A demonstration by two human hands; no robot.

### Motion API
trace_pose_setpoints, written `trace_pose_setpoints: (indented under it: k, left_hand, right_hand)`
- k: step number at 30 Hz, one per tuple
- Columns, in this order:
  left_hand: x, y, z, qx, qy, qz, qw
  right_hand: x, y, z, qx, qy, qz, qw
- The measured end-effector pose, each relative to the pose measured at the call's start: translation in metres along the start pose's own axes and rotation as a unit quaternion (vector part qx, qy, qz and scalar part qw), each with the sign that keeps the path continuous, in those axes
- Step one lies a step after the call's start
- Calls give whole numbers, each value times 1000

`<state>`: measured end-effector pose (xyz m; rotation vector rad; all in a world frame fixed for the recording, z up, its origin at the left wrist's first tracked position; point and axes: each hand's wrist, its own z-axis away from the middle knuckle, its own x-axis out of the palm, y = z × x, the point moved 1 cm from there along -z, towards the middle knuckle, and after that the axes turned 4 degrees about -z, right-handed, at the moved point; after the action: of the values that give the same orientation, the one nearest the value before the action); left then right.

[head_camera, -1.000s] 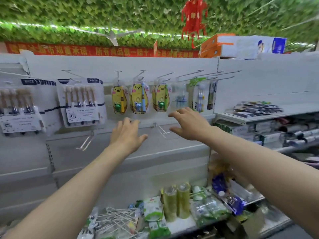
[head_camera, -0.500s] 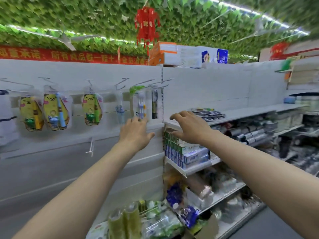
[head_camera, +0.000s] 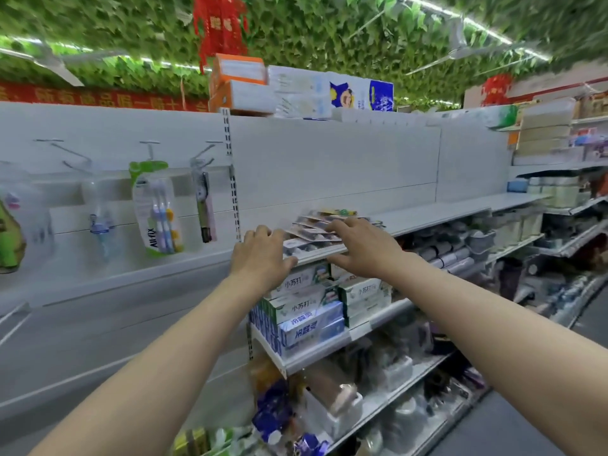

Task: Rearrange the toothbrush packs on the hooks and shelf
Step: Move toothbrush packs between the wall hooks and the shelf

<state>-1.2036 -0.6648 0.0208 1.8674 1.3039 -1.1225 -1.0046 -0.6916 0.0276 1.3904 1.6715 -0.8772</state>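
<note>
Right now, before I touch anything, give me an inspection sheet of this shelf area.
Surface: white shelf beside a hook panel.
Job's things: fanned stack of toothbrush packs on the shelf's left end; green-topped pack and dark brush pack hang on hooks.
Clutter: toothpaste boxes on the shelf below.
Hands: left hand open at the shelf edge beside the stack; right hand open, fingers over the stack.
Cables: nothing seen.
Surroundings: cartons atop the unit; leaf-covered ceiling.
</note>
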Motion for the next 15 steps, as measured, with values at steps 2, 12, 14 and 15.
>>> trace_pose_setpoints:
  k: [2, 12, 14, 15]
  left_hand:
    - [20, 19, -32, 8, 0, -1, 1000]
    - [103, 106, -231, 15, 13, 26, 999]
    - [117, 122, -264, 13, 11, 22, 1000]
    - [124, 129, -279, 10, 7, 17, 1000]
  right_hand:
    - [14, 32, -19, 2, 0, 2, 1000]
    - [52, 209, -152, 20, 3, 17, 1000]
    - [55, 242, -174, 24, 6, 13, 1000]
    - [58, 258, -183, 26, 5, 10, 1000]
